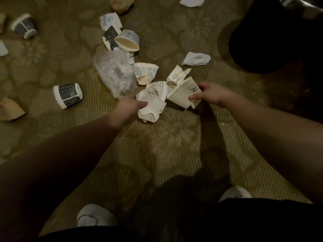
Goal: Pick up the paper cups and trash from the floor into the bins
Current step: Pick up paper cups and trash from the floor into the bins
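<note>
At the far left a dark printed cup [23,26] is lying on its side on the carpet [166,145], with a flattened brown paper piece [10,110] below it near the frame edge. Further in, a second dark-banded cup [68,95] is lying on its side, apart from the rest. A crumpled clear plastic bag [116,74] is sitting beside the central heap, and above it I am counting two crushed white cups [128,41] touching each other.

My left hand [130,106] is gripping a flattened white cup [152,109], thumb curled over its rim. Just above that one, a doodle-printed cup [146,72] is lying dented, and another crumpled printed cup [158,89] is wedged between my two hands.

My right hand [209,95] is pinching a plain white cup [183,95] with a small drawing on it, thumb on the near wall, fingers behind. A torn smiley-marked cup [178,74] is touching its rim.

To the right, one crumpled white paper wad [196,58] is lying alone. A black bin [279,41] is standing at the upper right. My two white shoes [94,215] are showing at the bottom.
</note>
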